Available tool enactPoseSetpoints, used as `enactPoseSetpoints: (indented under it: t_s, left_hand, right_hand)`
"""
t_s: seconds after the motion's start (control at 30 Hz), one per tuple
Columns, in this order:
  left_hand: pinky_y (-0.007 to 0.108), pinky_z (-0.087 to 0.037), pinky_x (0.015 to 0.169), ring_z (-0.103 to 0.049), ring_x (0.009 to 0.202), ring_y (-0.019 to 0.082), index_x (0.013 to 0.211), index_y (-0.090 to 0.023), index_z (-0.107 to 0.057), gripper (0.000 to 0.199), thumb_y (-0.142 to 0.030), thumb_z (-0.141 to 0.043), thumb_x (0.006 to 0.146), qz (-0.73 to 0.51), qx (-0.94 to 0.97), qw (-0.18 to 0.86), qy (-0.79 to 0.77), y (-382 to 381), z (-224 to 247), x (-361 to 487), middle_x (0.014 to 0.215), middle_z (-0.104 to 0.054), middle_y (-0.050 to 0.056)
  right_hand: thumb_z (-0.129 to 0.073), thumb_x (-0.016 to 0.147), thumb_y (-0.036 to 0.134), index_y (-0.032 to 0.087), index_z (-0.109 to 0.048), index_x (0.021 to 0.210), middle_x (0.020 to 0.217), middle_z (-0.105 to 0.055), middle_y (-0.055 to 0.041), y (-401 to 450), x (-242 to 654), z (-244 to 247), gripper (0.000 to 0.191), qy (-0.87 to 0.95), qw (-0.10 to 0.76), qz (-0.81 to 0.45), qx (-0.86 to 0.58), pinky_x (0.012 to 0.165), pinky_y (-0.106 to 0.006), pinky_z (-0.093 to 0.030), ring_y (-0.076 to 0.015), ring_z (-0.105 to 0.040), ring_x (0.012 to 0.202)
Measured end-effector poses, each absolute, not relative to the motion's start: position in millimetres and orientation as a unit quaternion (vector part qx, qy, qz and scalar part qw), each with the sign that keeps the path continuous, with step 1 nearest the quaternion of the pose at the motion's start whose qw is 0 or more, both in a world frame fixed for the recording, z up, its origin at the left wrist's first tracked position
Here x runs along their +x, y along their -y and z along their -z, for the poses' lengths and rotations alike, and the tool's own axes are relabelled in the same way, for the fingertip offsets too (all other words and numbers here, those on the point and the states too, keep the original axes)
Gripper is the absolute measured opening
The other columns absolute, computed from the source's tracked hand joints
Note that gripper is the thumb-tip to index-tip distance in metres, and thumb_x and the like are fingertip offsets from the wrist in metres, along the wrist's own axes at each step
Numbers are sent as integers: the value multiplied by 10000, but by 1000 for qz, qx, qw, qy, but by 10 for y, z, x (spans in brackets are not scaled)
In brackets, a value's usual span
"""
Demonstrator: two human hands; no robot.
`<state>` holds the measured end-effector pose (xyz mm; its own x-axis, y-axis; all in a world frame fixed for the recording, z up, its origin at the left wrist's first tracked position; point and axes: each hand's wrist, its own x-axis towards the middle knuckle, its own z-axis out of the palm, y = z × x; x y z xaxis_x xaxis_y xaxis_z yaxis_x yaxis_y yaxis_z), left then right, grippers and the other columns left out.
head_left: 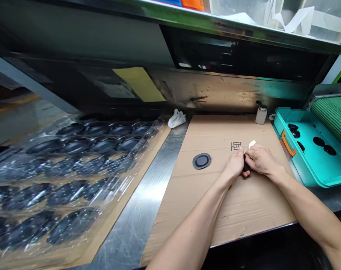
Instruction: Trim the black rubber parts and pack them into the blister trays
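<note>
My two hands meet above the cardboard sheet (193, 195). My left hand (234, 163) is closed around a small black part (246, 162), mostly hidden by the fingers. Against that same part, my right hand (261, 159) has its fingers bent and pressed together. A white piece (252, 143), perhaps cloth or paper, shows just beyond the right fingers; I cannot tell whether they grip it. To the left of my hands, a dark grey oval part (201, 161) with a raised ring lies flat on the cardboard.
At left, a clear plastic tray (122, 183) carries rows of black oval parts. A crumpled white cloth (176, 119) and a small pump bottle (261, 114) stand behind. The turquoise bin (314, 165) at right contains several black parts. A metal shelf edge (243, 28) hangs overhead.
</note>
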<state>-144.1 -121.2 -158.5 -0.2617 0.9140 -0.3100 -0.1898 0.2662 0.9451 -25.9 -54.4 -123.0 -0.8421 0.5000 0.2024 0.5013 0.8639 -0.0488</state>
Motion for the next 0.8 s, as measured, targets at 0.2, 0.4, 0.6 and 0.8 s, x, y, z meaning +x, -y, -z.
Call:
enactPoseSetpoints:
  t_s: [0.2, 0.4, 0.6, 0.8]
  left_hand:
    - [217, -397, 342, -538, 308, 150, 598, -152, -622, 696, -627, -295, 989, -516, 320, 524, -597, 1238, 1594, -1437, 403, -584, 81]
    - [220, -386, 329, -546, 325, 138, 661, -127, -653, 667, -615, -334, 985, -521, 324, 523, -591, 1268, 1559, -1383, 499, -636, 85]
    - [230, -423, 350, -549, 365, 142, 817, -108, -626, 579, -531, -288, 1021, -579, 224, 565, -544, 1251, 1461, -1433, 593, -669, 108]
    - [192, -458, 402, -564, 434, 126, 934, -63, -597, 527, -401, -207, 1042, -625, 35, 657, -420, 1213, 1341, -1692, 647, -664, 140]
  right_hand:
    - [-491, 947, 220, 183, -708, 748, 836, -685, -81, 555, -235, 1166, 297, 959, 104, -6, -265, 760, -289, -408, -198, -595, 847]
    - [-531, 914, 217, 179, -693, 709, 793, -676, -78, 563, -197, 1136, 264, 948, 57, -27, -311, 680, -285, -376, -187, -594, 753]
    - [-480, 970, 261, 212, -704, 796, 841, -693, -45, 498, -44, 1079, 288, 950, 109, -42, -289, 732, -268, -360, -171, -593, 826]
    - [-405, 1008, 510, 232, -752, 823, 806, -713, -58, 351, 159, 1005, 481, 909, 77, -58, -404, 699, -295, -370, -203, -623, 793]
